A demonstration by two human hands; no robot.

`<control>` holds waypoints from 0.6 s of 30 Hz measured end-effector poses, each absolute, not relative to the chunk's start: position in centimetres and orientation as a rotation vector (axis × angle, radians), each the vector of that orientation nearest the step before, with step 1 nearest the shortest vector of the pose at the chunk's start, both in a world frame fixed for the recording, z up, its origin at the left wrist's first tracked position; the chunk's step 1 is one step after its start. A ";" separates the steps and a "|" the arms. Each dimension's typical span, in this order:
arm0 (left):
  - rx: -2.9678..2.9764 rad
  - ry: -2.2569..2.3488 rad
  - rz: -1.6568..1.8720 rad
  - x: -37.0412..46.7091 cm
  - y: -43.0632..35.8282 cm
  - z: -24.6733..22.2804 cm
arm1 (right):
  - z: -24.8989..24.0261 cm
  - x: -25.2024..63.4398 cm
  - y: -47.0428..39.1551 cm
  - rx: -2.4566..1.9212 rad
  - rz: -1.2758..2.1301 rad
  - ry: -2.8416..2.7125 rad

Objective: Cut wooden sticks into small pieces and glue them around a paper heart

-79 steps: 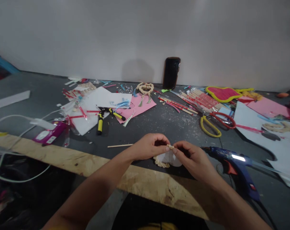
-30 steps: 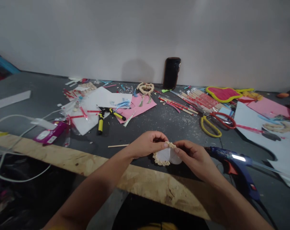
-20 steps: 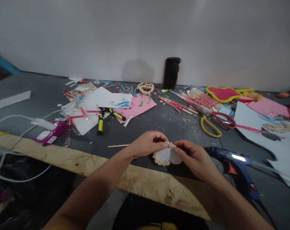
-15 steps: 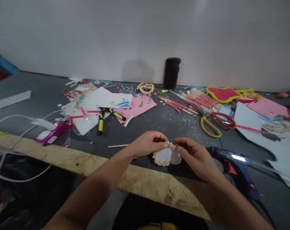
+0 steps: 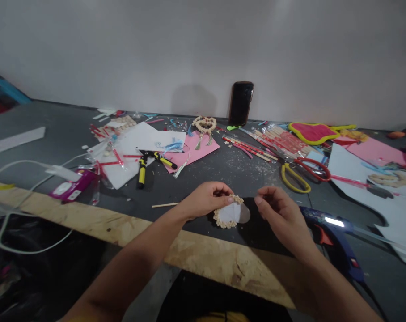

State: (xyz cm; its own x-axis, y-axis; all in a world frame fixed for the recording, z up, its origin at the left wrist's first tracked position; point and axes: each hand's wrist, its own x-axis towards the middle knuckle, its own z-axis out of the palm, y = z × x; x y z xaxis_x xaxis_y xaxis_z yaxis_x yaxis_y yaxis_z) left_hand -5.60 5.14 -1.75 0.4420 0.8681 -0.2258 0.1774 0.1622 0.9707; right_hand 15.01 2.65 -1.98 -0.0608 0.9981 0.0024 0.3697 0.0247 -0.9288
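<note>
A pale disc edged with small beige beads (image 5: 227,215) is near the table's front edge, with a translucent round part sticking out at its right. My left hand (image 5: 210,199) pinches the disc's upper rim between thumb and fingers. Just right of the disc, and apart from it, my right hand (image 5: 279,214) has its thumb and index finger close together; whether something tiny is between them is too small to tell. A blue glue gun (image 5: 340,228) lies beside my right wrist. Left of my left hand is a thin wooden stick (image 5: 165,205).
Black-yellow pliers (image 5: 141,172), white sheets and pink paper (image 5: 203,150) lie left of centre. A phone (image 5: 241,103) leans on the wall. Scissors (image 5: 295,178), wrapped sticks (image 5: 283,139) and more paper are at right. A purple device (image 5: 72,185) with white cable sits left.
My right hand has moved right, away from the beaded disc. My left hand keeps its hold on the rim, and more of the beads and translucent part shows.
</note>
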 end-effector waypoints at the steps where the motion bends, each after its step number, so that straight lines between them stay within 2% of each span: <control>1: 1.353 1.052 0.649 -5.6 5.2 -1.8 | -1.8 15.0 2.6 -1.446 1.020 -1.526; 14: 1.835 1.323 0.593 -6.1 5.3 -2.2 | -0.7 15.4 2.5 -1.368 0.880 -1.348; 18: 1.793 1.302 0.579 -6.0 5.4 -2.0 | -0.6 15.5 2.5 -1.316 0.893 -1.314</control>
